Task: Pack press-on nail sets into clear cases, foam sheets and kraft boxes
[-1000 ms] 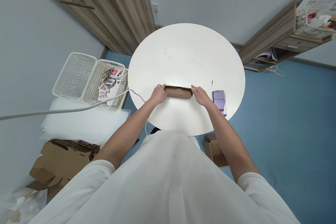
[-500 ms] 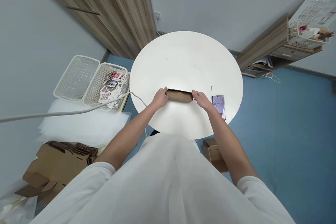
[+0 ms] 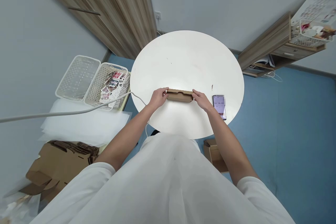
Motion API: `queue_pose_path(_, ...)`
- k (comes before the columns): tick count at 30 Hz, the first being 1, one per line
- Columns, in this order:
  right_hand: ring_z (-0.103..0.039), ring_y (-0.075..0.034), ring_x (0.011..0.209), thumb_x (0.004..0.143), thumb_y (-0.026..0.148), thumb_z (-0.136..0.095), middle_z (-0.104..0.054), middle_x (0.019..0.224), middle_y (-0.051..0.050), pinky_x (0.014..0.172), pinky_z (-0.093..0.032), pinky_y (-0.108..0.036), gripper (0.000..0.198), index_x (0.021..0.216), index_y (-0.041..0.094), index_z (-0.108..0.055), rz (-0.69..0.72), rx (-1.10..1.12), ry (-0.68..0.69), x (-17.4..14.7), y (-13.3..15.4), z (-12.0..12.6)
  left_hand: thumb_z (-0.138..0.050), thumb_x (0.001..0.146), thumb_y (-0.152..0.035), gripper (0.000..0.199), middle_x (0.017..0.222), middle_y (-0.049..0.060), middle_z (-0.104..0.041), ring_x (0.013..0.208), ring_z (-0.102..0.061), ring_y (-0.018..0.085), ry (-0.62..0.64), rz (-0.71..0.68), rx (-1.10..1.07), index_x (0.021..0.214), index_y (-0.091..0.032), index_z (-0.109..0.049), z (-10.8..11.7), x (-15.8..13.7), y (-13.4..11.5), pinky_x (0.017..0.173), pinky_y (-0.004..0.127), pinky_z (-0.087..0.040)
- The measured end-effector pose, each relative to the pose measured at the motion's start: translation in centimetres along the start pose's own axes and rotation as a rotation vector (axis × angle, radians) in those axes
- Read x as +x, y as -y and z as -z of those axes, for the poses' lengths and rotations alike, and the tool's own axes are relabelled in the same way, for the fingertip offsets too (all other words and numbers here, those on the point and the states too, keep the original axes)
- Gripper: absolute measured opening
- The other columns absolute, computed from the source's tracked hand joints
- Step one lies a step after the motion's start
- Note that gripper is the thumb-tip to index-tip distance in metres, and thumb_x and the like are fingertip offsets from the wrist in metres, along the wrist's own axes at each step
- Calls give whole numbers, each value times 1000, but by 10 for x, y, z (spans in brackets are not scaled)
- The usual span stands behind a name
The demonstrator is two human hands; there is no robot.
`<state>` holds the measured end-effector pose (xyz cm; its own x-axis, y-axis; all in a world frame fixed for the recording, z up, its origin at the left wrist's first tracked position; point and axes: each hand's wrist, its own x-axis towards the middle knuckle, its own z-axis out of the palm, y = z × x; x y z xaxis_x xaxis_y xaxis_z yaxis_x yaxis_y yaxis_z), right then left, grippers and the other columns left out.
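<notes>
A small brown cardboard box (image 3: 180, 96) rests on the round white table (image 3: 183, 56), its long side facing me. My left hand (image 3: 159, 97) grips the box's left end, with the thumb on the near side and the fingers at the upper edge. At the right end, my right hand (image 3: 201, 99) holds the box the same way. A flap with a curved notch shows along the top of the box. What lies inside the box is hidden.
A phone (image 3: 219, 106) showing a timer lies right of my right hand. Left of the table stand a basket of printed cards (image 3: 89, 94), an empty-looking white basket (image 3: 76, 77), white sheets (image 3: 84, 122) and flat cardboard (image 3: 57, 162). A cable (image 3: 78, 112) crosses to the table's left edge.
The box's top flap has come over, so the dark opening seen before is now mostly covered by brown cardboard. Both hands stay at the box's ends.
</notes>
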<state>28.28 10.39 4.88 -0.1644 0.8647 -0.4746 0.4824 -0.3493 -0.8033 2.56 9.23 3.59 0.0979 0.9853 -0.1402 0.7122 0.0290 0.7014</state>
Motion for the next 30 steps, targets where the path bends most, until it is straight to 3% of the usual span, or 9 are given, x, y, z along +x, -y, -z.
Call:
queue_pose_path(5, -54, -16, 91, 80, 46, -49, -57, 118, -3, 88, -40, -35, 51, 126, 26, -50, -3, 54, -4, -2, -2, 0, -60, 71, -30, 43, 91, 3, -61, 71, -54, 14, 20, 51, -70, 113, -20, -59, 3, 1, -2, 76, 30, -45)
queue_pose_path(9, -49, -10, 64, 79, 53, -47, -61, 95, -4, 68, -45, -28, 49, 115, 22, -59, -31, 204, -27, 1, -2, -6, -51, 78, -45, 38, 98, 6, -59, 78, -55, 15, -20, 186, -296, 103, -19, -62, -1, 4, -4, 74, 30, -45)
queue_pose_path(12, -44, -7, 56, 77, 51, -51, -58, 86, -2, 58, -43, -24, 41, 102, 21, -63, -84, 299, -75, 5, -3, -15, -48, 79, -46, 39, 99, 6, -58, 80, -55, 15, -61, 303, -417, 107, -20, -58, -8, 6, -2, 68, 29, -45)
queue_pose_path(15, -43, -6, 54, 75, 49, -55, -55, 83, 0, 55, -43, -23, 35, 97, 23, -61, -112, 335, -84, 6, -8, -24, -54, 76, -43, 43, 102, 7, -56, 81, -54, 15, -55, 374, -439, 113, -22, -54, -14, 5, 2, 67, 29, -45)
queue_pose_path(19, -44, -6, 51, 76, 54, -51, -53, 82, 1, 51, -43, -23, 37, 99, 25, -58, -79, 278, -88, 2, -17, -32, -53, 77, -43, 40, 102, 8, -57, 81, -55, 16, 23, 366, -460, 111, -21, -58, -15, -1, 5, 71, 31, -45)
queue_pose_path(30, -54, -11, 62, 81, 56, -41, -55, 98, -7, 59, -44, -28, 47, 108, 21, -54, 24, 151, -100, 3, -23, -39, -45, 84, -42, 42, 111, 8, -55, 82, -55, 14, -25, 380, -467, 120, -22, -52, -25, -8, 2, 69, 28, -46)
